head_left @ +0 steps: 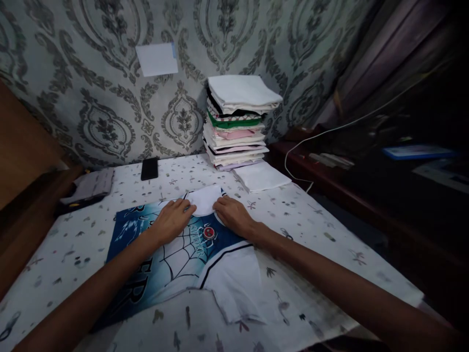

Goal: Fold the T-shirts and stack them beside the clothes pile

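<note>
A phone (149, 169) lies near the wall. The left hand (172, 221) rests on the spread shirt (179, 258) on the bed (315, 259), fingers narrow; whether they grip, I cannot tell. The right hand (233, 215) pinches the far sleeve (203, 200).

Dim, greyish light overall; near-black shadow swallows the right side below the curtain (384, 54); left-edge brown panel (25, 142) blurred.
</note>
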Motion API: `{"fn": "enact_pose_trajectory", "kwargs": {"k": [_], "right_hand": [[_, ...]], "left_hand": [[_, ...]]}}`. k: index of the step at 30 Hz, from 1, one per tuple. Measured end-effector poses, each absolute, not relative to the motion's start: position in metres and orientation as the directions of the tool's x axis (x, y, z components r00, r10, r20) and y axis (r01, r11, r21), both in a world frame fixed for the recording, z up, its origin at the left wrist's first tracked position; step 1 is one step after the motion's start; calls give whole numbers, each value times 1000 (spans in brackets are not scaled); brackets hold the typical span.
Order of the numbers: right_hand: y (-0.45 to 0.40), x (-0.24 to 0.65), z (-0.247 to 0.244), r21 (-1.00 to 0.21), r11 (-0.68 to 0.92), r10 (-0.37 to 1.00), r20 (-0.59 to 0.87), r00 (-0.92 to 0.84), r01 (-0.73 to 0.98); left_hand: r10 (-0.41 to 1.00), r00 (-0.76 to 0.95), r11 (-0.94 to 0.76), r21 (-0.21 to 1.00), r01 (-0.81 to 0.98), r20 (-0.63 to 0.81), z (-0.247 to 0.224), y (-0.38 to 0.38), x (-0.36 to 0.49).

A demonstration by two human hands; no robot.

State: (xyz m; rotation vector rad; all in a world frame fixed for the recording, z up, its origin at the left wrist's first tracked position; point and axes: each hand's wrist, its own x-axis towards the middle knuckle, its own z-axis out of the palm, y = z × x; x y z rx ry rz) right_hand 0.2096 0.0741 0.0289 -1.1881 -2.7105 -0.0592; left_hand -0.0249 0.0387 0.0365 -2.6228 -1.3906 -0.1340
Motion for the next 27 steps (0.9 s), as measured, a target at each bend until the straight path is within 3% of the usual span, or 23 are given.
{"fn": "enact_pose_trajectory", "kwargs": {"k": [7,14,23,27], "right_hand": [[59,213,38,-8,700,682,305,-665,714],[53,212,34,-58,665,742,160,-651,745],[63,207,27,-217,629,778,170,-605,747],[66,204,27,-248,633,774,168,-611,733]], "left_hand": [[799,536,-538,-73,840,272,41,42,-20],[801,559,-568,-21,823,214,37,41,-23],[855,419,-499,263,826,307,46,61,-16],[884,360,-445,297,845,300,43,69,-19]]}}
